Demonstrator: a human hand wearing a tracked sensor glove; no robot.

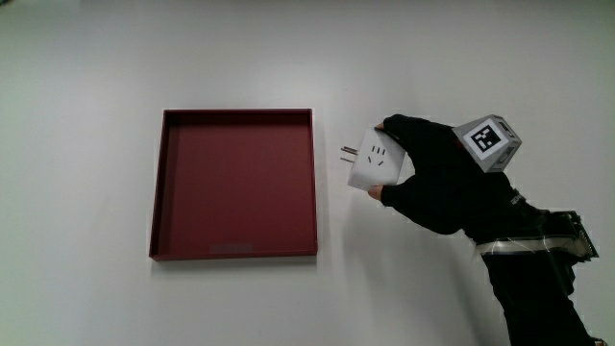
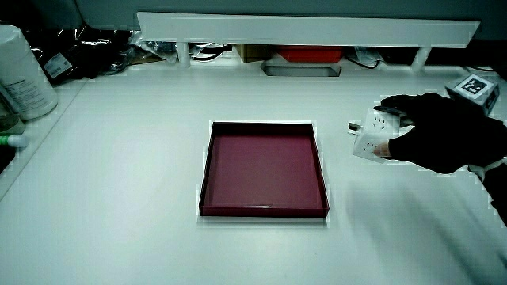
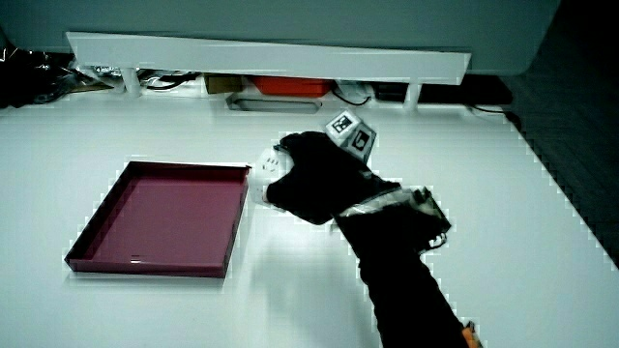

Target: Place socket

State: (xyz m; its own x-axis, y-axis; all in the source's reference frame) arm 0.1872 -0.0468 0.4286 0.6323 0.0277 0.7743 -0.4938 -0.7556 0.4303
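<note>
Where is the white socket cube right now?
The white socket cube is held in the black-gloved hand beside the shallow dark red square tray, outside its rim.

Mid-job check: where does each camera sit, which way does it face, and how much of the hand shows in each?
Main view: above the table, looking straight down on the red tray and the white socket beside it; the hand, its patterned cube and the forearm show.
A side view: from the person's side, looking forward and down toward the low partition; only the hand shows.
A side view: same direction, more oblique; the hand and the whole forearm show.
Shared: all show tray, socket and hand.
</note>
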